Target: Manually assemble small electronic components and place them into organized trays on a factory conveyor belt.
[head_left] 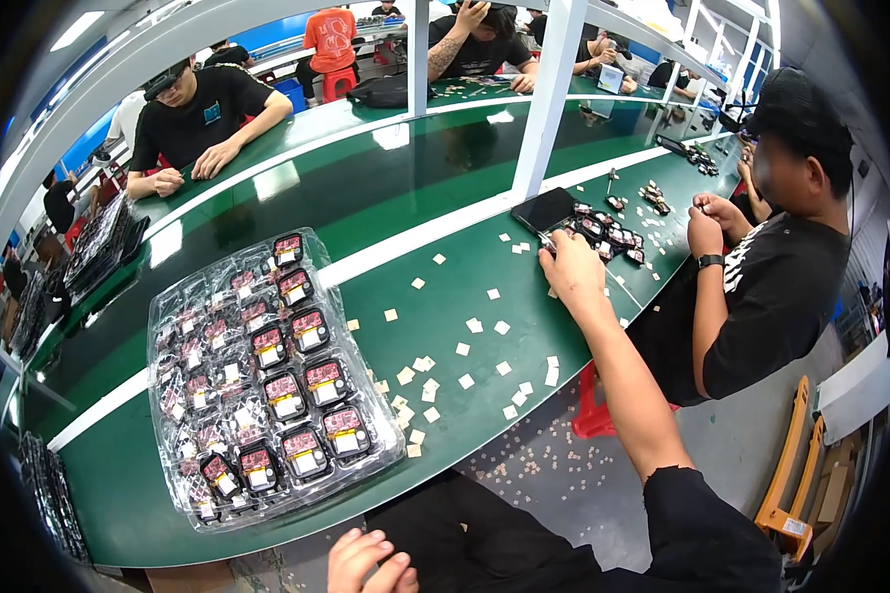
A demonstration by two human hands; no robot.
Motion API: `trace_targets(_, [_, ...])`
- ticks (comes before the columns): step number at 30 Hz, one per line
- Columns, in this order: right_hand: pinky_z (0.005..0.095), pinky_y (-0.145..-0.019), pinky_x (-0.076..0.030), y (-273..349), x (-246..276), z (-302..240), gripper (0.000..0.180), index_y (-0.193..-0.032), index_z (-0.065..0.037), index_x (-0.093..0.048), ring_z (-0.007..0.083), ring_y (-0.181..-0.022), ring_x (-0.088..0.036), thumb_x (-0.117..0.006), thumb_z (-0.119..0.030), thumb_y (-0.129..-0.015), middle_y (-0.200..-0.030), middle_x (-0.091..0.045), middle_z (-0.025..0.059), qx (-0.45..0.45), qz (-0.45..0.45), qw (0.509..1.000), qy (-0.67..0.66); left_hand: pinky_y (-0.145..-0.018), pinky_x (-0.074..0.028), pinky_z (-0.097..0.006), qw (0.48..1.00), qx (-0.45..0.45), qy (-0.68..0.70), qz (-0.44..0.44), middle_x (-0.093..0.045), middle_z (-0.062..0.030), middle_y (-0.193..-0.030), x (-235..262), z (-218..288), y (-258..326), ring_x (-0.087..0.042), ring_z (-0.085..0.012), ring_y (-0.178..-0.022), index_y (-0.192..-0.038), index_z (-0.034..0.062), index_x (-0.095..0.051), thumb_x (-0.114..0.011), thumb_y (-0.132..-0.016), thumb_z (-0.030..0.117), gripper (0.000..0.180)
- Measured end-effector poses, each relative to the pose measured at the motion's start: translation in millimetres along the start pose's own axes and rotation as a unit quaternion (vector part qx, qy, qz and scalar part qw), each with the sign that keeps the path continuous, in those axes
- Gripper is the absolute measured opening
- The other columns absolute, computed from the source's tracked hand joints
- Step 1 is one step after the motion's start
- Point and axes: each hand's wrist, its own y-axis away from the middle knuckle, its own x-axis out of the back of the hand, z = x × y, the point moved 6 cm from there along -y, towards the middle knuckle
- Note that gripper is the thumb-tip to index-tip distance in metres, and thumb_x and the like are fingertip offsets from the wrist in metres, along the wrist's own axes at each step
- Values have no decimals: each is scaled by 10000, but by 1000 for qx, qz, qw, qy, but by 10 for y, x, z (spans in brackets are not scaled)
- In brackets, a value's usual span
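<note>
Your right hand (572, 269) is nearer to the black packs (618, 238), whose pile lies just to its right, slanting near-right; its grip I cannot tell. Your left hand (371, 565), near, loosely curled, seems empty.

A flat, dark, glossy rectangle (544, 210) lies on the green worktop (445, 326), just beside a loose huddle of small black cases (608, 233) at odd angles. Nearer me, a clear plastic tray (390, 440) sits askew, its right side and near edge lined with more black cases (324, 382), red-and-white labels facing up, some slightly tilted.
</note>
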Motion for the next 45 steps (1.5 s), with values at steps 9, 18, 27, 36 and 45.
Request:
trace_targets(9, [301, -627, -581, 1574, 853, -863, 207, -986, -51, -735, 203, -809, -704, -789, -55, -787, -992, -701, 93, 305, -51, 843, -440, -1007, -541, -436, 896, 312, 314, 42, -657, -193, -1225, -461, -218, 468, -676, -317, -1115, -1214, -56, -633, -778, -927, 116, 364])
trace_targets(18, [264, -515, -578, 2877, 752, -1291, 335, -1021, -29, -697, 180, -690, -711, -885, -163, -778, -1136, -723, 119, 348, -206, 708, -580, -1048, -518, -394, 803, 384, 453, 54, -572, -183, -1327, -603, -434, 503, -598, -277, -1265, -1342, -81, -570, -908, -801, 281, 733])
trace_targets(27, [325, -577, -575, 3060, 639, -1338, 443, -1248, -61, -692, 196, -721, -690, -831, -143, -835, -1138, -588, 102, 347, -277, 770, -459, -1045, -520, -405, 776, 397, 471, 135, -604, -182, -1259, -520, -500, 660, -641, -302, -1206, -1302, -82, -589, -902, -814, 233, 660])
trace_targets(36, [281, -522, -506, 3043, 773, -1380, 286, -1056, -5, -729, 158, -621, -633, -808, -49, -786, -911, -709, 65, 417, -100, 797, -426, -975, -593, -425, 762, 444, 446, 153, -601, -185, -1266, -492, -543, 747, -695, -334, -1113, -1302, -83, -579, -932, -761, 325, 764])
trace_targets(45, [259, -510, -438, 3073, 779, -1402, 221, -979, -14, -753, 117, -594, -592, -819, -88, -782, -904, -720, 54, 454, -60, 794, -399, -1028, -545, -416, 770, 410, 472, 130, -551, -176, -1339, -484, -549, 752, -658, -335, -1186, -1324, -98, -574, -884, -830, 165, 640])
